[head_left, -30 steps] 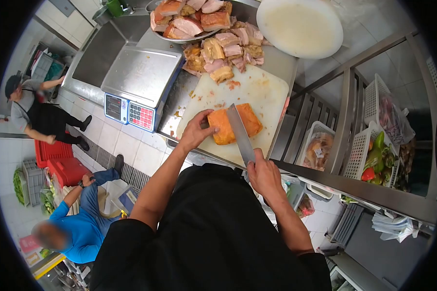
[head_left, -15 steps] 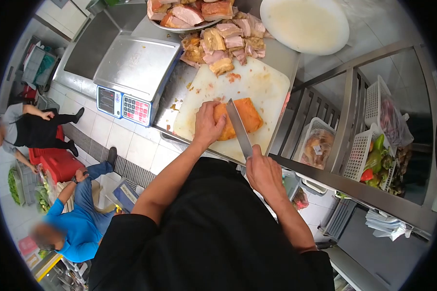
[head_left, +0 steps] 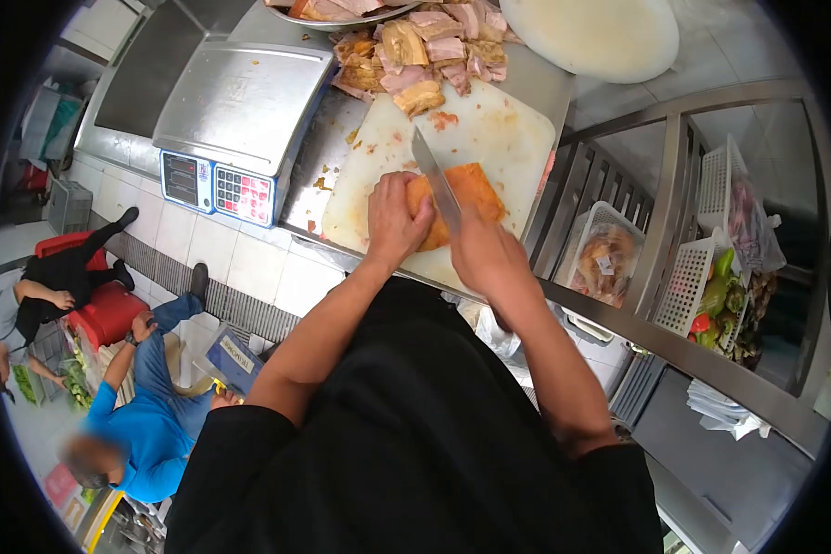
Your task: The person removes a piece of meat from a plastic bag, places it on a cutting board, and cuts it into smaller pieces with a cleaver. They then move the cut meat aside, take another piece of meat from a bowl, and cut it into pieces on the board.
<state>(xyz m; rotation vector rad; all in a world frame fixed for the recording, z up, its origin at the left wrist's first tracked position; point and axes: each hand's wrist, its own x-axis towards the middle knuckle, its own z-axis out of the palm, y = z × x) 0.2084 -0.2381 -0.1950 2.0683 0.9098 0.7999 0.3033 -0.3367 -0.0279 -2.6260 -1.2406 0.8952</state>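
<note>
An orange-brown slab of meat (head_left: 475,192) lies on the white cutting board (head_left: 526,138). My left hand (head_left: 397,217) presses on the slab's left end, its fingers together and curled over it. In my right hand (head_left: 485,254), the fingers are wrapped round the handle of a large knife (head_left: 437,180), which they mostly hide. The blade lies across the slab just right of my left fingers, its tip pointing away from me. Cut pieces of meat (head_left: 415,55) are heaped at the board's far edge.
A digital scale (head_left: 240,111) stands left of the board, near a sink (head_left: 148,83). Behind the heap is a metal bowl (head_left: 342,20) of meat. At the right are a round white board (head_left: 591,37) and a metal rack (head_left: 660,222) with baskets. Two people sit at the left.
My right hand and the knife have moved forward, away from me, with the blade sliding across the slab. My left hand still holds the slab. The whole view has shifted slightly.
</note>
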